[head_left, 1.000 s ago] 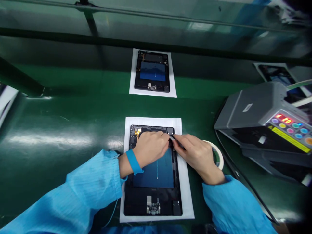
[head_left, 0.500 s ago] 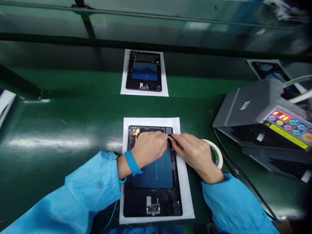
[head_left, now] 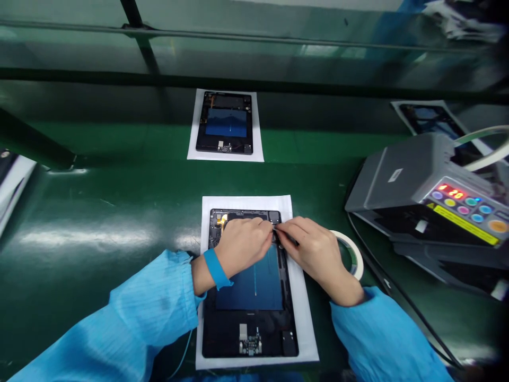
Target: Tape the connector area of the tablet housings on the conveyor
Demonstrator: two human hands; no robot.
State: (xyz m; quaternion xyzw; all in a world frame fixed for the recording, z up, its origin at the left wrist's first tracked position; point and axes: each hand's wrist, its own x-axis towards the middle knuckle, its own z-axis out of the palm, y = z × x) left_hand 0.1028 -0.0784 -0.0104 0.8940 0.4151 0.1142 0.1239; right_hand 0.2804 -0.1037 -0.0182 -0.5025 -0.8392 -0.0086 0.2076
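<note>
An opened tablet (head_left: 248, 334) with its inner parts bare lies on a white sheet (head_left: 304, 329) in front of me. Over its upper part my left hand (head_left: 246, 241) is closed, thumb and fingers pinched at the tablet's upper right area. My right hand (head_left: 312, 244) meets it there, its fingertips pinched together almost against the left ones. A tiny pale bit shows between the fingertips, too small to name. The blue battery (head_left: 254, 281) shows below my left hand, which covers part of it. A blue band circles my left wrist.
A roll of tape (head_left: 358, 260) lies by my right wrist. A grey machine (head_left: 433, 185) with a lit red display stands on the right, its black cable (head_left: 409, 302) running along the bench. Another opened tablet (head_left: 225, 146) lies on a sheet farther back. A dark post (head_left: 35, 140) rises at left.
The pale bit between my fingertips shows less than before. Both hands stay at the same spot on the tablet. The view has shifted slightly.
</note>
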